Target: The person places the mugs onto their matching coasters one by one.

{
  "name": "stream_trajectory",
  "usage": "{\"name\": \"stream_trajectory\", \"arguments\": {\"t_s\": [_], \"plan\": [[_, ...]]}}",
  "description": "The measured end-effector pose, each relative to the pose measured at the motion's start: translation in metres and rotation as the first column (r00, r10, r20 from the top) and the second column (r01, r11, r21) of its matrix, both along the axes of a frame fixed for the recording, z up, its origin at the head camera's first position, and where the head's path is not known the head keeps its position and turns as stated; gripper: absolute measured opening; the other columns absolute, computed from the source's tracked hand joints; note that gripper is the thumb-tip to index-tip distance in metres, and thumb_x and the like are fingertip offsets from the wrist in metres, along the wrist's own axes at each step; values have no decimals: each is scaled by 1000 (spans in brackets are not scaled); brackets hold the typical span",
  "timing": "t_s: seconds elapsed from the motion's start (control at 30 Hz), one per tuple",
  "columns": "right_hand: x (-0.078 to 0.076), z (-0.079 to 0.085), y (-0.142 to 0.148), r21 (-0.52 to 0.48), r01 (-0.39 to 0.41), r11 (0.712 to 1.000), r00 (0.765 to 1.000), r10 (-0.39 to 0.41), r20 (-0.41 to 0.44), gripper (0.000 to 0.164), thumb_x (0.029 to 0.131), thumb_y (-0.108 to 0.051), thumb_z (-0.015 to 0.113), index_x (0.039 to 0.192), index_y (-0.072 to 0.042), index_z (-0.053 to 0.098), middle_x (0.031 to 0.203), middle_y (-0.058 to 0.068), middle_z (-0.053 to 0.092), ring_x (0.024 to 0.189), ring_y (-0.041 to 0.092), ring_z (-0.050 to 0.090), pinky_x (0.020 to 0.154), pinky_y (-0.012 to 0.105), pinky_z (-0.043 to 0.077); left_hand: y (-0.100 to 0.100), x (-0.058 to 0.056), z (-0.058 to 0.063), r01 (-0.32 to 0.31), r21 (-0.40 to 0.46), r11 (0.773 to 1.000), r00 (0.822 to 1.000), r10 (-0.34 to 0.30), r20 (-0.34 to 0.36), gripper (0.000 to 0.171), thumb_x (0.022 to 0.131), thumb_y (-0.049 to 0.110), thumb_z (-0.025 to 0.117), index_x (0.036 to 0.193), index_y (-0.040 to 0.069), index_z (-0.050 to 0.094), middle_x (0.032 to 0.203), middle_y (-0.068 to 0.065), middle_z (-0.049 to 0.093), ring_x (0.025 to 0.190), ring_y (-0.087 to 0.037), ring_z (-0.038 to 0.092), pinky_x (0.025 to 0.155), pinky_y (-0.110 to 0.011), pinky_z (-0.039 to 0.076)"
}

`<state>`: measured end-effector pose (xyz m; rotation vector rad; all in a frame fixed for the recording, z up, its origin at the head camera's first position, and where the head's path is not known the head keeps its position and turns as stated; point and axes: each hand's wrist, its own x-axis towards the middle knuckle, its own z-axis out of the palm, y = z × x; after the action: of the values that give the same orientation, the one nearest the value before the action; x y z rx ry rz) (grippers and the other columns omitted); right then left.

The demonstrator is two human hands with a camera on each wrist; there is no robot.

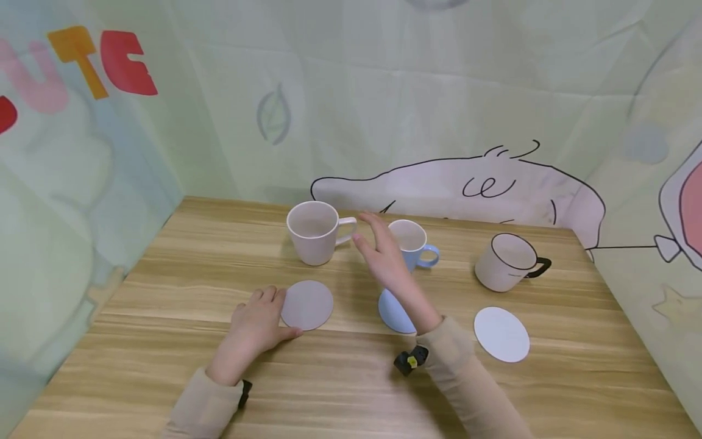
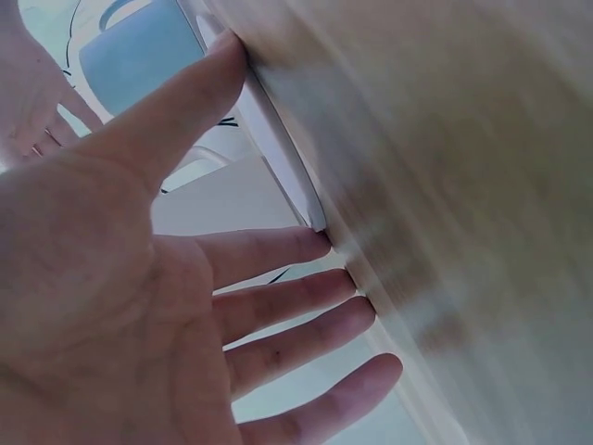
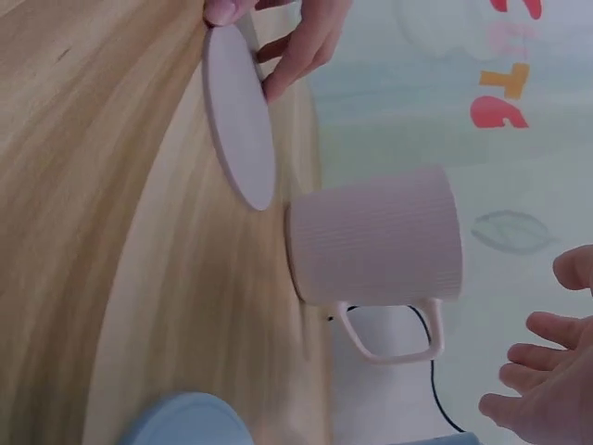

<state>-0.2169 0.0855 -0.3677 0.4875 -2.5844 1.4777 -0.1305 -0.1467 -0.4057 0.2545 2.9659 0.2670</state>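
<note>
A pale pink coaster (image 1: 307,305) lies flat on the wooden table. My left hand (image 1: 259,322) rests at its left side, with thumb and forefinger touching the rim and the other fingers spread on the tabletop in the left wrist view. Behind the coaster stands a pale pink ribbed mug (image 3: 375,239), its handle to the right. My right hand (image 1: 382,253) hovers just right of that handle, fingers apart and holding nothing. It partly hides a blue mug (image 1: 412,259) behind it. Below my right forearm is a blue coaster (image 1: 396,312), partly covered.
At the right stands a white mug (image 1: 501,268) with a black rim and black handle. A white coaster (image 1: 501,334) lies in front of it. A printed cloth backdrop (image 1: 340,110) rises along the back and sides of the table (image 1: 351,390).
</note>
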Motion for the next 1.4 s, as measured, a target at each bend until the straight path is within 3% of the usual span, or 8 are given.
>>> {"name": "stream_trajectory", "arguments": {"t_s": [0.33,0.77,1.0,1.4], "plan": [[-12,-19,-10,-89,58,994,998,-61,-30,44,98,-17,51,140,-5,45,146,12,47,141,28,38,118,46,26,-1,1,-1,-2,7,1000,1000,2,-4,86,75,51,75,135,-3,48,132,-21,52,123,-40,47,86,-62,47],[-23,-34,-16,-181,82,980,996,-75,46,47,98,-16,49,142,-3,42,149,14,43,141,29,36,115,47,32,0,0,0,5,0,1000,1000,-5,3,86,75,52,75,135,-3,48,132,-21,52,122,-39,48,86,-61,47],[-30,-41,-21,-268,126,955,989,-100,110,46,98,-17,48,141,-2,42,148,16,43,141,32,36,116,47,32,-1,1,0,7,-10,1000,1000,-7,4,86,75,52,75,135,-4,48,131,-20,52,121,-38,48,86,-61,47],[-39,-45,-28,-321,206,924,974,-160,163,41,99,-19,50,136,0,48,142,20,49,136,32,44,113,42,37,-1,1,0,3,1,1000,1000,-3,4,86,75,52,75,136,-3,48,132,-20,52,122,-39,48,87,-62,46]]}}
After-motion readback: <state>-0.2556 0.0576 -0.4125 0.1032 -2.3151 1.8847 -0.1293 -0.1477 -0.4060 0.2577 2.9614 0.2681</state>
